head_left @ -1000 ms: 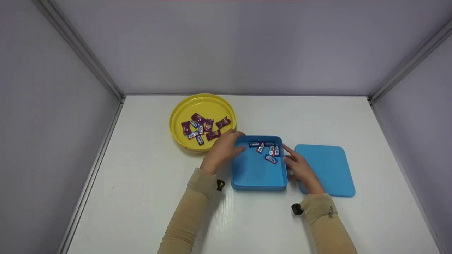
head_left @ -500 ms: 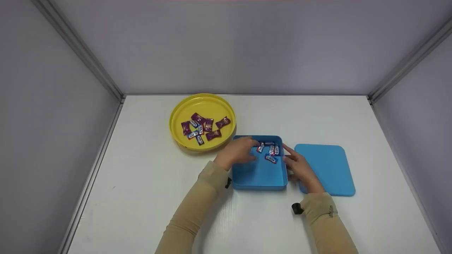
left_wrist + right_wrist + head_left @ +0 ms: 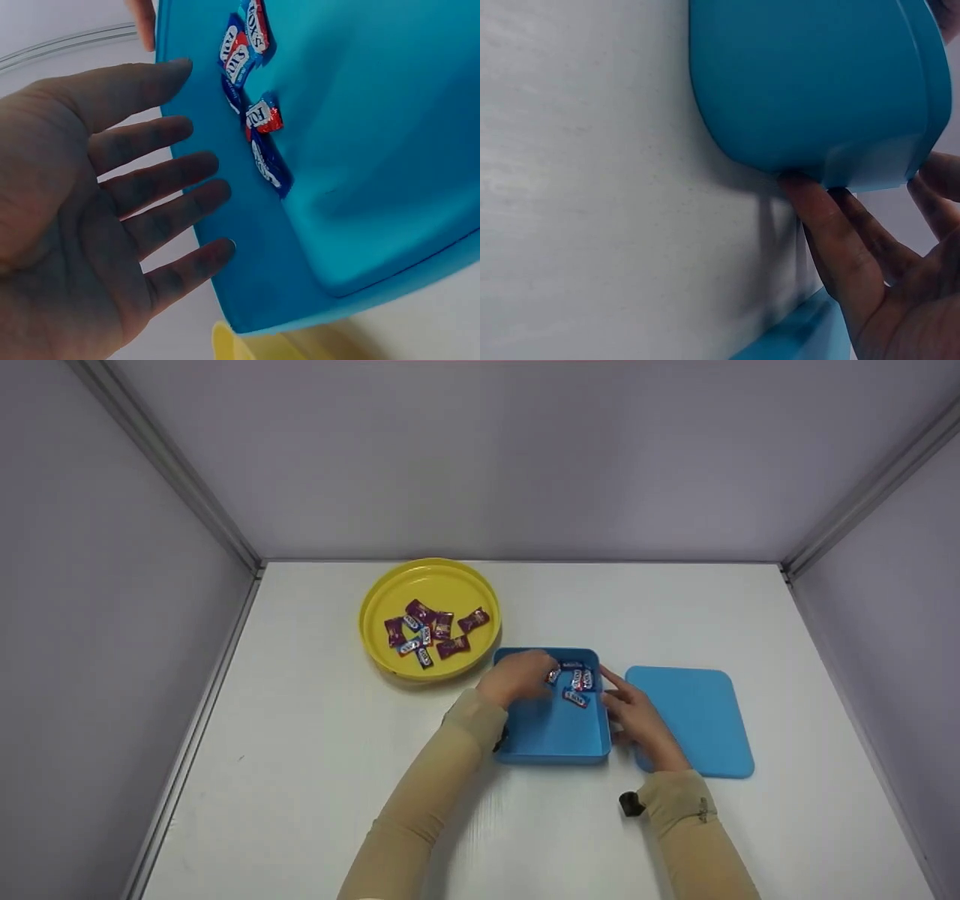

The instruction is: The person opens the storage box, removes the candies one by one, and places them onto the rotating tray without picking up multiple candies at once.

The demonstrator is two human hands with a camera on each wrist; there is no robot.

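You have the box (image 3: pixel 551 727) at the table's (image 3: pixel 300 780) middle, sweets (image 3: pixel 576 681) in its far end, the lid (image 3: pixel 694 720) lying right of it, and the plate (image 3: pixel 390 585) behind-left.

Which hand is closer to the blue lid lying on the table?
Right. The right hand rests between the blue box and the blue lid, at the lid's near edge. The left hand is over the box, on its far side.

White tabletop (image 3: pixel 300 780) between pale grey panel walls (image 3: pixel 525 457).
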